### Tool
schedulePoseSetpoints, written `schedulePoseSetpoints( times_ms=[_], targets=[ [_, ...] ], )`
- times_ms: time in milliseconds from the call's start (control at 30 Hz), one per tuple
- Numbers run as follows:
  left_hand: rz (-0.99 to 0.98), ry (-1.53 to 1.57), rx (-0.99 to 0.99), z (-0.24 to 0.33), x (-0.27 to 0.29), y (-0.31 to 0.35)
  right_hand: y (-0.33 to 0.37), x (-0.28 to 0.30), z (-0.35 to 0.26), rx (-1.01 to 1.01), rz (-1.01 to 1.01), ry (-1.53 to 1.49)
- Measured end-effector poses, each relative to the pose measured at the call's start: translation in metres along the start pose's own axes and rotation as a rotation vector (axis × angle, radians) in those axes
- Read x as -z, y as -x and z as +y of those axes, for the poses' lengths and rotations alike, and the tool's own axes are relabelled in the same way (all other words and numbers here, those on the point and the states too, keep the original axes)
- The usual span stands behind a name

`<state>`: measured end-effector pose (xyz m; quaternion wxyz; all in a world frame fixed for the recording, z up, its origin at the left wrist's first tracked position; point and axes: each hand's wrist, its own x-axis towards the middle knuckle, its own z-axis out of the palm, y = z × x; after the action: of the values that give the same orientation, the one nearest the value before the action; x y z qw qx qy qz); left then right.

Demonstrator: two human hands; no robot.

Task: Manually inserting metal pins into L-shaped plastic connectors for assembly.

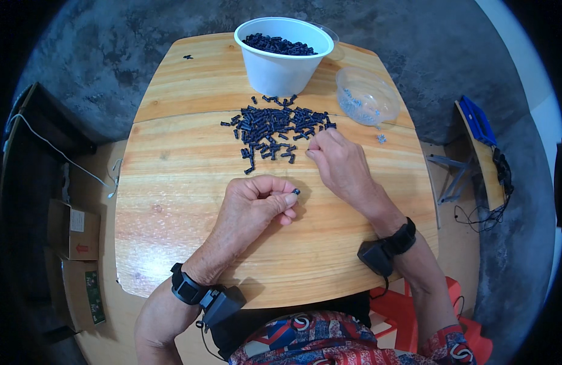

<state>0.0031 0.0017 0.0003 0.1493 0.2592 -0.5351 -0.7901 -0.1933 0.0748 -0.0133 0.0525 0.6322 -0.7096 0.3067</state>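
Note:
My left hand point(259, 201) is closed above the wooden table, in front of the pile. Between its thumb and forefinger it pinches a small black plastic part point(296, 191), with one end sticking out. My right hand point(338, 161) is just beyond it to the right, next to the pile's right edge. Its thumb and fingertips are pressed together, and whatever they hold is too small or hidden to make out. The loose pile point(262, 125) consists of many short, black, tube-like parts spread across the table's middle.
Behind the pile stands a white tub point(268, 76) filled with similar black parts. A clear plastic bowl point(378, 100) at the right holds small silvery-blue pieces; a little cluster of them point(382, 139) lies beside it. Two stray black bits point(188, 57) rest at far left on the wooden table point(165, 213).

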Motion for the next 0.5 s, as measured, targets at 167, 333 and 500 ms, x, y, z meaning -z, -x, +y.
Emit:
schedulePoseSetpoints(
  times_ms=[167,333,500],
  targets=[
    [0.012,0.014,-0.002,-0.001,0.001,0.000,0.019,0.006,-0.013,-0.307,-0.111,-0.617],
    [-0.005,0.056,-0.007,-0.001,0.002,-0.001,0.024,0.019,-0.022,-0.684,-0.322,-1.213],
    [0.007,0.047,0.007,-0.001,0.003,-0.002,0.020,0.023,-0.034,-0.720,-0.200,-1.253]
  ],
)
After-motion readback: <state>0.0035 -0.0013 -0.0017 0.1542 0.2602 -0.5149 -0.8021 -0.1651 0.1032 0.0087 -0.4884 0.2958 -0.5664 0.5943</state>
